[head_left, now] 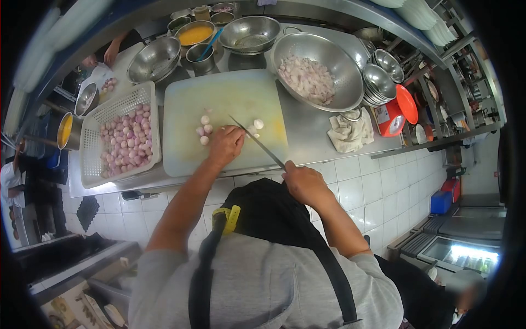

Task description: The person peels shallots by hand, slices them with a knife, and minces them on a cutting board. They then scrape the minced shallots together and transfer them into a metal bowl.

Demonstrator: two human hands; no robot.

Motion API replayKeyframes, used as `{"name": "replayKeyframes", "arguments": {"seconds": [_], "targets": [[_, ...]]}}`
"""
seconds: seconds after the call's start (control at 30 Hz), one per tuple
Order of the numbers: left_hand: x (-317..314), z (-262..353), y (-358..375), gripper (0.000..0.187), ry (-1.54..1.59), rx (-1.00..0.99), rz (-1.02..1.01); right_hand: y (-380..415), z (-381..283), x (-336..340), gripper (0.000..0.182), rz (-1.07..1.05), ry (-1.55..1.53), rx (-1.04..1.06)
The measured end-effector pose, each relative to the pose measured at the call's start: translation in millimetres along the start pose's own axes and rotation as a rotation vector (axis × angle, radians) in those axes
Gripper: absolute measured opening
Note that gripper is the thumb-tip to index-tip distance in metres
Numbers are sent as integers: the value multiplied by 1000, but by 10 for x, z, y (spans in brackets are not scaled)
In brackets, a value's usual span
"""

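Observation:
My right hand (304, 183) is closed round the handle of a knife (263, 147), whose blade slants up and left over the cutting board (224, 93). Close to the blade, my left hand (227, 145) rests on the board with its fingers curled together; whatever they hold is hidden. Several peeled shallots (205, 129) lie just left of that hand. To the right of the blade are pale shallot pieces (258, 124). A steel colander (345, 60) of cut shallots stands beyond the board on the right.
A white plastic basket (92, 137) full of shallots sits left of the board. Behind are steel bowls (249, 33) and a pot (200, 64) with a blue-handled utensil. A crumpled cloth (350, 131) and red scale (390, 118) lie right. Another person's arm (112, 52) shows at far left.

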State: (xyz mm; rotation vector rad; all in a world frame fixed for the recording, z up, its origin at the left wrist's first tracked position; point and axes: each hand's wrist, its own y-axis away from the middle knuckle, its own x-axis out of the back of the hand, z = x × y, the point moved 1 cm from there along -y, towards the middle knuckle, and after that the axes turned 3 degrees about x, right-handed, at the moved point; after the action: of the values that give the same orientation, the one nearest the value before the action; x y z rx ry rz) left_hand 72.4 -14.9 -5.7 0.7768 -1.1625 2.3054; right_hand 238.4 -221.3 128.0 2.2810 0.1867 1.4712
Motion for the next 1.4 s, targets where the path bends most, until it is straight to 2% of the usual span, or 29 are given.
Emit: {"name": "replayKeyframes", "arguments": {"seconds": [0.17,0.37,0.47,0.57,0.67,0.77,0.87,0.97,1.0,1.07,1.17,1.23,1.4], "targets": [[-1,16,10,10,-21,-7,-6,-343,141,-311,23,41,15,49],[-28,2,41,9,34,29,30,-301,125,-148,24,93,8,68],[25,48,-28,14,78,198,101,-203,123,11,24,185,-82,16],[19,141,-332,19,75,226,-16,-201,202,63,24,303,-140,-10],[-268,51,-523,19,-40,-61,-155,-205,249,11,25,367,-153,-35],[-247,53,-639,21,-105,-39,-390,-203,278,-1,26,428,-158,-44],[-79,79,-564,20,206,313,99,-153,266,-42,26,373,-199,-54],[214,122,-364,21,253,538,267,-157,244,-270,28,252,-229,46],[217,120,-258,21,458,620,236,-167,214,-349,28,208,-229,103],[200,96,-46,23,862,778,176,-203,144,-382,29,123,-229,85],[235,169,131,24,1353,947,212,-275,196,-453,29,82,-269,63],[222,166,207,26,1448,968,201,-312,268,-398,29,58,-307,5],[239,245,199,27,1538,957,178,-318,257,-306,29,78,-248,20]]}}
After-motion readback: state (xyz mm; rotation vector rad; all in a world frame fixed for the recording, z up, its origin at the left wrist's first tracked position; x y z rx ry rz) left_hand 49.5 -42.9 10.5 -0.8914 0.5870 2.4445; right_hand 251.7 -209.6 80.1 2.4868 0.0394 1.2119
